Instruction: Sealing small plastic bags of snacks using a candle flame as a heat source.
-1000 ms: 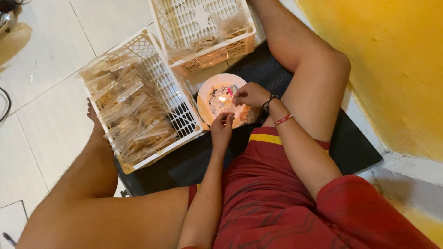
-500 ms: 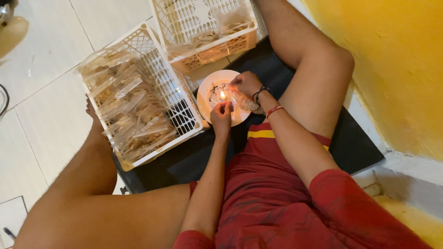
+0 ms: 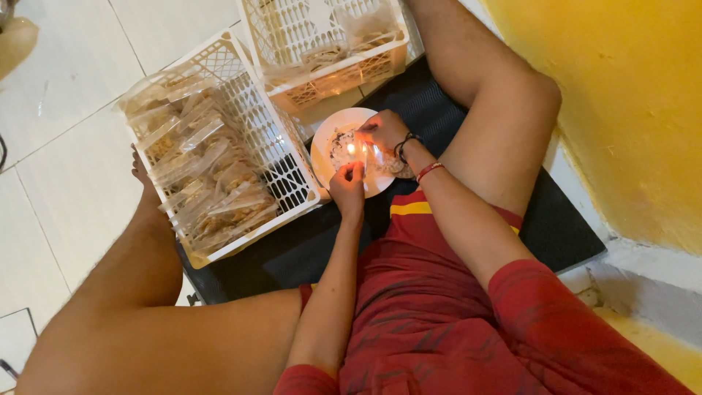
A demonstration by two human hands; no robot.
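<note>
A small clear packet is held between the 2 hands over a pinkish plate that lies on a black mat on the floor. The left hand is closed, its grip pinched together on the packet's near edge; the right hand is curled, its grip clamped on the packet's far edge. Just beside both grips, between them, 1 small flame is seen burning on the plate, with the packet's edge held at it. What feeds the flame cannot be told. A dark band and a red band are worn on the right wrist.

To the left of the left grip, just beyond the plate's rim, a white plastic crate is set on the floor, tilted at an angle, and is filled with many clear packets of brownish snacks. Beyond the right grip, a second white crate is placed, touching or nearly touching the first; a few packets are seen lying in it, and much of its lattice bottom shows.

The person is seated on the mat with bare legs spread around the plate and both crates, and red shorts with a yellow stripe are worn. A yellow wall stands well to the right of the grips, and pale floor tiles lie to the far left
</note>
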